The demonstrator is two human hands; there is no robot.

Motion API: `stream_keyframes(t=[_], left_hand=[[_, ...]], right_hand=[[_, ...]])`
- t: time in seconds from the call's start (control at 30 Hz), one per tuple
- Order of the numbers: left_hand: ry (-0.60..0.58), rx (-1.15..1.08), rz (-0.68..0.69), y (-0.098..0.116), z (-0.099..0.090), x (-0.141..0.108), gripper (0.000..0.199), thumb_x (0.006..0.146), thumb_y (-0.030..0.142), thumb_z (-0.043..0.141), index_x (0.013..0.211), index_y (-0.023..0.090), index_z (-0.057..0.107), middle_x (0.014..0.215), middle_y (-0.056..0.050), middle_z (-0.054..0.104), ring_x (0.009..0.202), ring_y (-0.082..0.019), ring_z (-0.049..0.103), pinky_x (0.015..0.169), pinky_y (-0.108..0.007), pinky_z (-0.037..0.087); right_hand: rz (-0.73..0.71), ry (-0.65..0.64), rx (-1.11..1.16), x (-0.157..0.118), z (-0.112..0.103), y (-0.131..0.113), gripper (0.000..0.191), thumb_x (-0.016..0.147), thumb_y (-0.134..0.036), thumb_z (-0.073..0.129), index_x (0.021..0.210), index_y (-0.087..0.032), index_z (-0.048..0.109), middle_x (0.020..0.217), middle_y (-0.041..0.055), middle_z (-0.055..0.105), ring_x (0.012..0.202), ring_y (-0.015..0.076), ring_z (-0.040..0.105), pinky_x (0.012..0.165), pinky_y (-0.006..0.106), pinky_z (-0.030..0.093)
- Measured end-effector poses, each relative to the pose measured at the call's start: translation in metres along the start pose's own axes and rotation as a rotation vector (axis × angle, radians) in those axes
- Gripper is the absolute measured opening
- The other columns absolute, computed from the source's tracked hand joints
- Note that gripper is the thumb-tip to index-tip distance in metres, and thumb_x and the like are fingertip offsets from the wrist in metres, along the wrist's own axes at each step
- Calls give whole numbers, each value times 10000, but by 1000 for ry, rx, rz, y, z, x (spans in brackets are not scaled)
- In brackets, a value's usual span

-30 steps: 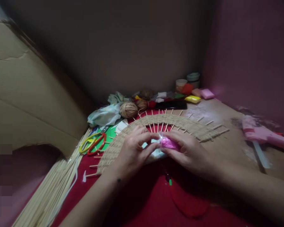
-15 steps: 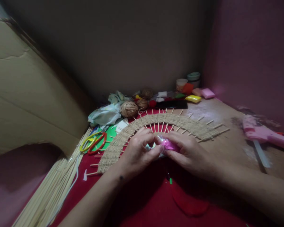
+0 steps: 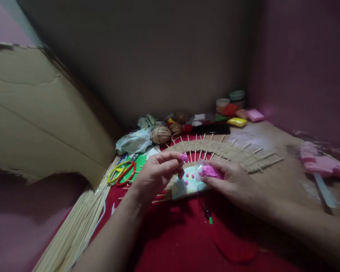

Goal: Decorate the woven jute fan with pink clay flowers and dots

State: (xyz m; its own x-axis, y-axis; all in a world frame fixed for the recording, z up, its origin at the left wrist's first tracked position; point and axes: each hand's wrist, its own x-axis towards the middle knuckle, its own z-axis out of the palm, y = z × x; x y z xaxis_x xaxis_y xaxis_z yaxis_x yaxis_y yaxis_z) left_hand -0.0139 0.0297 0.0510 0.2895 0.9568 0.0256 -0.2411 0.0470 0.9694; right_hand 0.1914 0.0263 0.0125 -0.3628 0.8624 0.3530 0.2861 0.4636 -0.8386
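Drawn apart, left fingers [image 3: 172, 155] close on a pink bit [image 3: 184, 157], right fingers [image 3: 220, 164] on a clear-wrapped pink lump [image 3: 212, 172].

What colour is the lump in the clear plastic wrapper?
The lump is bright pink, seen in the head view.

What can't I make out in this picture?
All in the head view:
- The woven band's left part: hidden behind the left hand.
- The packet's far end: covered by the right hand.
- The pink piece's exact shape: too small, partly behind fingers.
- The pale sticks' near ends: cut off by the bottom edge.
- The pink tool's far end: cut off by the right edge.
- The white cup's contents: too small and dim.
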Motion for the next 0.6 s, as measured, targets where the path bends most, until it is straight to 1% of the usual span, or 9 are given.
stream_keyframes(t=[0.07, 0.13, 0.23, 0.3, 0.37, 0.43, 0.5, 0.57, 0.6], left_hand=[[-4, -34, 17, -1, 3, 0, 88, 692, 188, 729, 734, 115, 705, 660, -15, 623, 581, -101, 570, 554, -225, 470], [0, -49, 22, -1, 4, 1, 78, 691, 175, 732, 676, 111, 688, 687, -20, 636, 571, -94, 576, 510, -210, 475], [14, -49, -24, 0, 4, 1, 107, 692, 148, 725, 628, 100, 653, 741, -51, 675, 552, -108, 606, 395, -180, 453], [22, -60, -42, 0, 4, 1, 120, 698, 137, 719, 626, 100, 630, 703, -57, 684, 509, -111, 605, 341, -167, 439], [26, -95, -34, 0, 5, 1, 131, 692, 111, 721, 631, 112, 605, 648, -40, 678, 457, -97, 582, 324, -161, 442], [34, -147, -13, 0, 6, 1, 118, 689, 84, 722, 713, 134, 618, 632, -18, 671, 440, -90, 574, 323, -156, 448], [43, -205, 11, 1, 7, 1, 189, 701, 84, 721, 863, 150, 649, 658, -2, 661, 470, -84, 585, 361, -159, 479], [38, -242, 33, 0, 8, 1, 237, 715, 112, 726, 945, 124, 666, 667, 3, 634, 506, -75, 589, 415, -162, 510], [27, -252, 37, 0, 8, 1, 226, 718, 130, 733, 934, 102, 676, 664, 2, 621, 514, -71, 585, 429, -161, 517]], right_hand=[[-5, -12, 5, -1, 0, 0, 134, 822, -207, 554, 906, -178, 654, 817, 27, 665, 723, 152, 603, 638, 260, 460], [-1, -19, 2, 0, 1, 0, 124, 829, -215, 548, 879, -174, 653, 825, 36, 666, 731, 157, 605, 644, 266, 462], [1, -9, -10, 0, 1, 1, 129, 825, -220, 546, 879, -170, 652, 813, 41, 665, 722, 163, 603, 634, 274, 461], [1, -6, -16, 0, 2, 1, 148, 820, -220, 549, 911, -167, 653, 826, 47, 668, 734, 169, 606, 641, 281, 464], [-6, -3, -19, -1, 2, 1, 164, 822, -230, 552, 933, -164, 654, 863, 55, 675, 764, 176, 613, 672, 291, 470], [-13, 0, -17, -2, 2, 2, 179, 830, -240, 550, 955, -165, 654, 885, 56, 681, 780, 177, 620, 696, 297, 474], [-10, 1, -13, -2, 3, 2, 184, 833, -242, 549, 963, -167, 655, 882, 53, 684, 778, 176, 624, 694, 296, 476], [-1, -3, -4, -2, 3, 2, 189, 831, -236, 550, 973, -170, 655, 881, 51, 689, 775, 174, 626, 681, 290, 479], [1, -9, 5, -2, 3, 2, 189, 831, -232, 548, 976, -172, 654, 881, 49, 691, 773, 173, 626, 674, 287, 480]])
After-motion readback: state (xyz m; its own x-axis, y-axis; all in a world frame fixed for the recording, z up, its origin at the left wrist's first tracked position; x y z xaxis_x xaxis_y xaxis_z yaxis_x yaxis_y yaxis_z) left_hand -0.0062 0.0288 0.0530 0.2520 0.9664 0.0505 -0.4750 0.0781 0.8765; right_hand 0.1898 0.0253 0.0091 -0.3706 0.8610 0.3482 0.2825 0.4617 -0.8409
